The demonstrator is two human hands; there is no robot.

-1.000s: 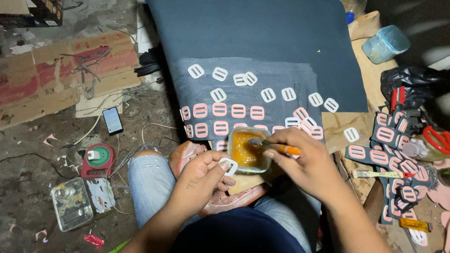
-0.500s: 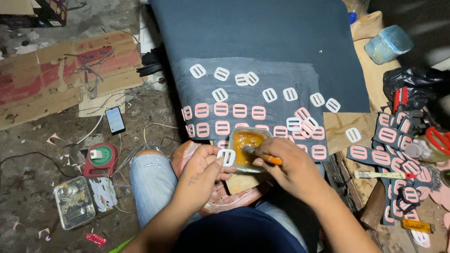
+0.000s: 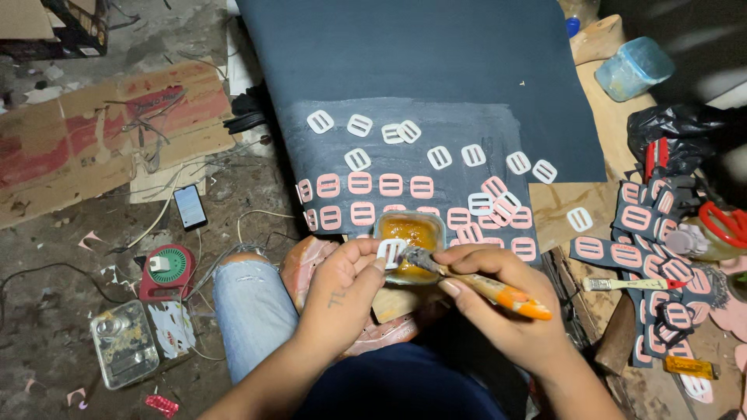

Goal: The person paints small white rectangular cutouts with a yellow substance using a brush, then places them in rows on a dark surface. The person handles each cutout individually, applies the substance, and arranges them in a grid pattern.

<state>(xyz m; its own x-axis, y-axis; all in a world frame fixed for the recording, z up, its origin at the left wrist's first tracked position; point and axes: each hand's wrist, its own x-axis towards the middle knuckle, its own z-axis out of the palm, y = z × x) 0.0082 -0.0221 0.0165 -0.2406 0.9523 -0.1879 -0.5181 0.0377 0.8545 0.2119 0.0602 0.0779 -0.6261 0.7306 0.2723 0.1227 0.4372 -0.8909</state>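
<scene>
My left hand [image 3: 342,284] pinches a small white slotted buckle piece [image 3: 388,252] just in front of a square container of amber glue [image 3: 410,237]. My right hand [image 3: 498,307] grips an orange-handled brush [image 3: 498,292], whose bristle tip touches the buckle piece. Beyond the container a dark sheet [image 3: 436,62] lies on the floor. Several pink buckle pieces [image 3: 359,187] sit in rows on it, with several white ones [image 3: 359,125] scattered above them.
A phone [image 3: 190,206], a red and green round device [image 3: 167,270] and a clear box [image 3: 124,342] lie on the floor at left. Cardboard [image 3: 93,132] lies beyond. At right are cut dark pieces with pink buckles [image 3: 630,253], red scissors [image 3: 727,222], a second brush [image 3: 630,285] and a blue jar [image 3: 634,68].
My right hand has drawn the brush back from the glue container toward me, and its tip now rests on the white piece held by my left hand.
</scene>
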